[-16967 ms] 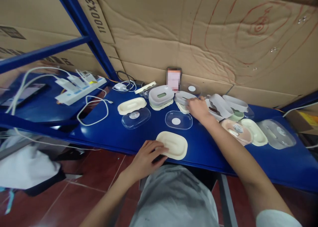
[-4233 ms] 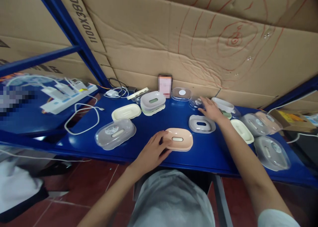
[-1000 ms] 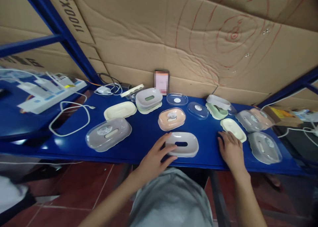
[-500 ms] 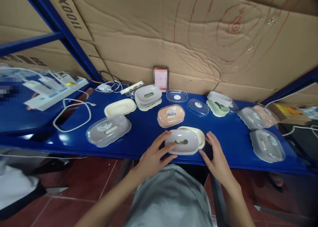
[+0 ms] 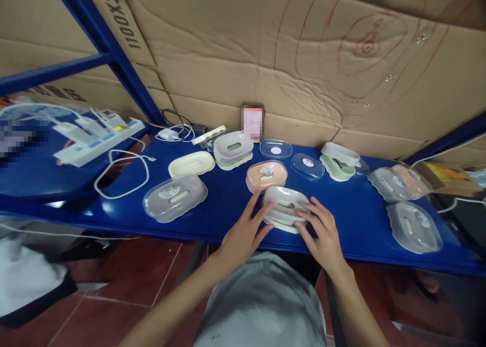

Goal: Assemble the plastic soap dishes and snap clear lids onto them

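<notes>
In the head view, a grey soap dish tray [image 5: 285,195] with an oval slot sits on a cream base [image 5: 283,226] near the front edge of the table. My left hand [image 5: 245,230] is at the tray's left end, fingertips over its rim and thumb low by the base. At the right end, my right hand [image 5: 322,233] curves its fingers over the rim, thumb near the front. Together the hands hold the dish from both sides. Just behind it is a peach soap dish [image 5: 279,172] under a clear lid.
Clear lids [image 5: 308,165] with round labels lie behind. Left are a lidded grey dish [image 5: 175,198], a cream base [image 5: 192,163] and a stacked grey tray [image 5: 233,145]. Several lidded dishes [image 5: 413,225] are at the right. A power strip [image 5: 98,139] and white cable [image 5: 121,192] occupy the far left.
The grey tray and cream base, offset before, now line up one on the other. My right hand has come in from beside the base onto the dish's right end.
</notes>
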`<state>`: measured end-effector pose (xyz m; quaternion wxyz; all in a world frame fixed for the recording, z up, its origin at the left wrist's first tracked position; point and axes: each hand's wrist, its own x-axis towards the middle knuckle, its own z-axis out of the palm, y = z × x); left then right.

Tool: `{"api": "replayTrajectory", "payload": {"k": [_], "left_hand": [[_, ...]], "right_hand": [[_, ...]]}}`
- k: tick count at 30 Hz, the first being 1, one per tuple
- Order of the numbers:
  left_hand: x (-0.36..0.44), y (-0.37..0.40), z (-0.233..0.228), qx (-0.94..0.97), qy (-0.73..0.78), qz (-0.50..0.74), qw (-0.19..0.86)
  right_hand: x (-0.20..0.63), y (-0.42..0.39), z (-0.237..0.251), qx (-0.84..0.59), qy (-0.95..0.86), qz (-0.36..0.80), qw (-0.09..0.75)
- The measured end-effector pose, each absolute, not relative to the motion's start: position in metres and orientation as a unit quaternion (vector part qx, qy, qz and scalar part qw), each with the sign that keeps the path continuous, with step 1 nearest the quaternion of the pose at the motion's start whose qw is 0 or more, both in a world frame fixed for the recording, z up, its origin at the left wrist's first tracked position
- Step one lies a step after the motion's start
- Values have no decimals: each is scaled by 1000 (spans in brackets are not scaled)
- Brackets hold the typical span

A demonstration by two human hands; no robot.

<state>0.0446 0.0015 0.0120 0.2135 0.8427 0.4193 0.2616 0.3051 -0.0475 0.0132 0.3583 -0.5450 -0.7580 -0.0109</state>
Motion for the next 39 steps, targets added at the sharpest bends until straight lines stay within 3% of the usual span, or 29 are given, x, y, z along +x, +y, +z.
{"api": "replayTrajectory", "payload": {"k": [8,19,22,26,30,35,39], "left_hand": [[43,1,4,852,383,296,200],[35,11,-6,874,321,327,162],[35,10,0,880,314,320,158],[35,7,7,874,333,311,170],[35,4,7,855,363,313,196],[33,5,5,844,364,319,231],[32,7,2,825,373,330,268]], "right_hand": [[309,-59,13,-496,-813,79,294],[300,-56,22,-443,-870,-3,218],[317,-39,25,-430,-882,20,194],[359,19,28,-542,-811,-7,218],[383,60,18,-626,-754,-57,191],[383,37,13,-626,-736,-50,253],[362,-5,26,-623,-718,19,310]]}}
